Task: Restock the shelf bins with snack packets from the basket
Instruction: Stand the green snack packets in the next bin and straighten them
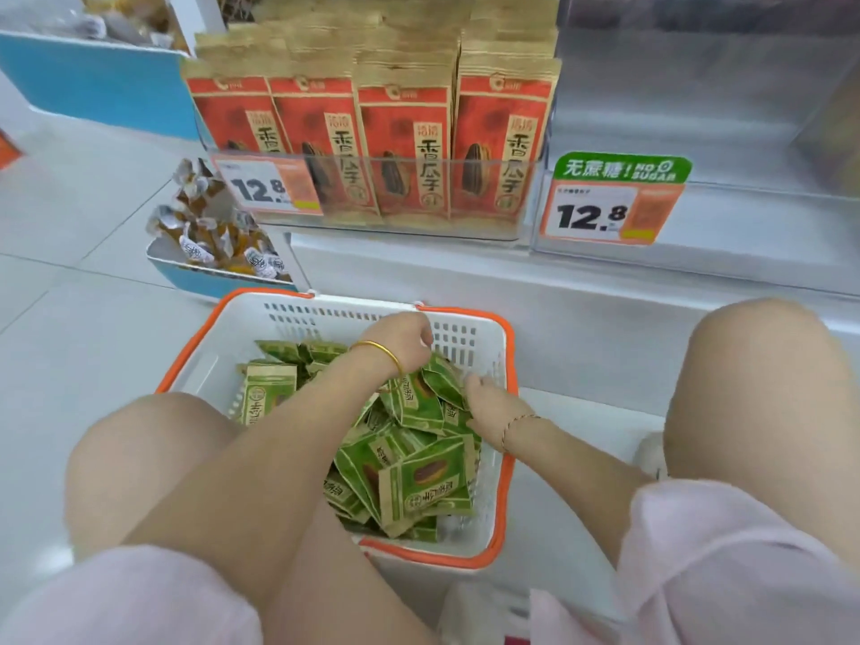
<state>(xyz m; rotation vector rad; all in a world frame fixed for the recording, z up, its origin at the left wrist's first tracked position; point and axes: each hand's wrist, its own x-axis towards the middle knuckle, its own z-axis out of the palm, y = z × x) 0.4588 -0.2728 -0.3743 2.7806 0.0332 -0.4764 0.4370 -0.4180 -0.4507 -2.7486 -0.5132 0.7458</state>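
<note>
Crouching with a knee on either side, the person has both hands in the white, orange-rimmed basket [260, 328], which stands on the floor [93, 318] against the foot of the shelf. Green snack packets [419, 486] lie heaped along the basket's right side. The left hand [407, 337], with a gold bangle [377, 349] at its wrist, is near the far right corner, fingers curled down and grasping the top of a green packet [442, 379]. The right hand [491, 405] touches that packet from the near side; whether it grips is not clear. On the shelf above, a clear bin [419, 221] holds upright red packets [400, 146], and beside it on the right is another clear bin [744, 216] with a 12.8 price tag [600, 216]. A blue bin [218, 277] of wrapped sweets sits at the shelf's left end.
</note>
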